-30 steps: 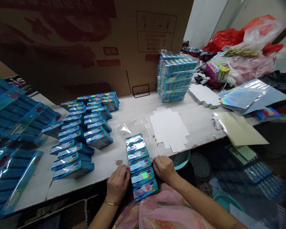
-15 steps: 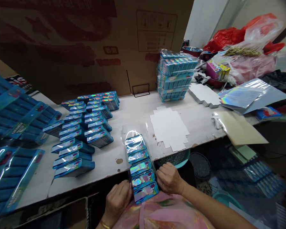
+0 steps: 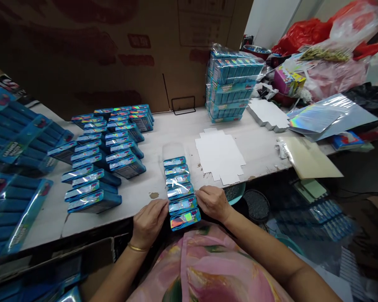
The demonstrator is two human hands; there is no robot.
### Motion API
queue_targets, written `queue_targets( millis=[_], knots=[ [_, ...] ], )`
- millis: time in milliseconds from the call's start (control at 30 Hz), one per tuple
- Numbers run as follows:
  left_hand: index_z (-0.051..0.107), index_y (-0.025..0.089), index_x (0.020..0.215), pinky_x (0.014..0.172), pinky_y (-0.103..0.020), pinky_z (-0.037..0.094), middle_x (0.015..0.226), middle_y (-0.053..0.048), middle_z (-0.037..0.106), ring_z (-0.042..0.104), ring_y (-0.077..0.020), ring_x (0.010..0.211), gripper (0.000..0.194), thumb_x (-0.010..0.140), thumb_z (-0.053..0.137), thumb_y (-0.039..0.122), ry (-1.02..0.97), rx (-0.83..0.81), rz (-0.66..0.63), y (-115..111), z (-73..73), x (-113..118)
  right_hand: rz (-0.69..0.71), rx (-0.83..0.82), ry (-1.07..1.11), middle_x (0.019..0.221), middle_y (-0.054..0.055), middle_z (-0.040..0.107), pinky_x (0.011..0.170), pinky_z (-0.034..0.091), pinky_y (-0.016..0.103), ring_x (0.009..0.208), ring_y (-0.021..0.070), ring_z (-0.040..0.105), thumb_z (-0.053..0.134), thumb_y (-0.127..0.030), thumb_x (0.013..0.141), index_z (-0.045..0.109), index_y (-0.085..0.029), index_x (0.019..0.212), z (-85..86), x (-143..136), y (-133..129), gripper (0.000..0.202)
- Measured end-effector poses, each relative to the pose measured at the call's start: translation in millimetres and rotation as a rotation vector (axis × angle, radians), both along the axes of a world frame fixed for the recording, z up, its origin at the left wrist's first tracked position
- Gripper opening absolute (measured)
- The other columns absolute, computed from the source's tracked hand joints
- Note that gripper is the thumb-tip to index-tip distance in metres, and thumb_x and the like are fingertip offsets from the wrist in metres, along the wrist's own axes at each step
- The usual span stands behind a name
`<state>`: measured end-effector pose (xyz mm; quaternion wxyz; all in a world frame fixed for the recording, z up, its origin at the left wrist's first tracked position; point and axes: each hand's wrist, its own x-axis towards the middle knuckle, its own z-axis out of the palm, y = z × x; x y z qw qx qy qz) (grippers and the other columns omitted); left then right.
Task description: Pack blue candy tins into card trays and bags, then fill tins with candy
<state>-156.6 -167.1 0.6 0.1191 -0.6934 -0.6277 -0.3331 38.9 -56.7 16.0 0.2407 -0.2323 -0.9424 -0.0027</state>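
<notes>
A row of several small blue boxes (image 3: 180, 191) runs from the white table (image 3: 164, 134) toward my body, with clear plastic film around it. My left hand (image 3: 149, 222) is closed at the row's left side, fingertips pinched near the film. On the other side my right hand (image 3: 213, 202) is closed too, its fingers against the row's right edge. The film edges at my fingertips are too small to make out. A white die-cut card (image 3: 219, 156) lies flat to the right of the row. Many loose blue boxes (image 3: 97, 157) stand in columns on the left.
Wrapped stacks of blue boxes stand at the far left (image 3: 17, 144) and back right (image 3: 229, 86). A large brown carton (image 3: 97, 54) rises behind the table. Cut cards (image 3: 267, 113), shiny sheets (image 3: 330, 115) and bags (image 3: 330, 79) lie at the right. A teal basin (image 3: 236, 193) sits below the front edge.
Both hands and the row of boxes appear higher in view, farther from the bottom edge. The camera view has also shifted slightly. Both hands stay closed beside the row.
</notes>
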Motion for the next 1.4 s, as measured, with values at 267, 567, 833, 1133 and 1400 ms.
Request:
queue_targets(
  millis=[267, 567, 833, 1133, 1400],
  knots=[
    [0.052, 0.015, 0.092, 0.072, -0.024, 0.047, 0.08, -0.005, 0.062, 0.059, -0.0129, 0.076, 0.019, 0.073, 0.055, 0.012, 0.013, 0.1, -0.028, -25.7, -20.6, 9.5, 0.122, -0.031, 0.094, 0.063, 0.002, 0.056, 0.056, 0.03, 0.027, 0.059, 0.0111, 0.047, 0.04, -0.021, 0.084, 0.057, -0.016, 0.079, -16.8, 26.1, -21.6, 0.018],
    [0.052, 0.016, 0.087, 0.054, -0.024, 0.042, 0.069, -0.003, 0.062, 0.058, -0.0149, 0.058, 0.024, 0.077, 0.042, 0.036, -0.513, -0.533, 0.321, -23.2, -52.1, 15.8, 0.469, -0.839, -0.011, 0.095, 0.003, 0.064, 0.074, 0.042, 0.019, 0.089, 0.0096, 0.057, 0.035, -0.022, 0.087, 0.058, -0.019, 0.097, -19.2, 33.5, -63.5, 0.025],
    [0.06, 0.015, 0.067, 0.054, -0.023, 0.038, 0.06, -0.003, 0.062, 0.053, -0.0149, 0.057, 0.031, 0.072, 0.037, 0.034, -0.745, -0.555, 0.212, -22.4, -77.6, 18.5, 0.3, -0.778, -0.03, 0.101, 0.003, 0.062, 0.079, 0.043, 0.023, 0.094, 0.0127, 0.055, 0.036, -0.019, 0.086, 0.055, -0.02, 0.105, -29.4, -8.5, -74.4, 0.027],
    [0.054, 0.015, 0.057, 0.048, -0.021, 0.036, 0.049, 0.001, 0.052, 0.046, -0.0105, 0.048, 0.041, 0.076, 0.04, 0.048, -0.918, -0.511, 0.249, -24.0, -70.5, 18.8, 0.291, -0.71, -0.007, 0.088, 0.002, 0.065, 0.068, 0.043, 0.02, 0.078, 0.011, 0.058, 0.038, -0.02, 0.085, 0.061, -0.02, 0.092, -8.9, -22.1, -58.3, 0.024],
    [0.053, 0.016, 0.063, 0.045, -0.022, 0.04, 0.054, 0.0, 0.056, 0.053, -0.0124, 0.047, 0.039, 0.075, 0.042, 0.051, -1.054, -0.563, 0.203, -22.2, -68.5, 12.5, -0.098, -0.649, 0.472, 0.108, 0.008, 0.055, 0.073, 0.044, 0.027, 0.095, 0.0168, 0.052, 0.052, -0.033, 0.076, 0.053, -0.017, 0.107, 35.9, -75.2, 83.7, 0.035]
  ],
)
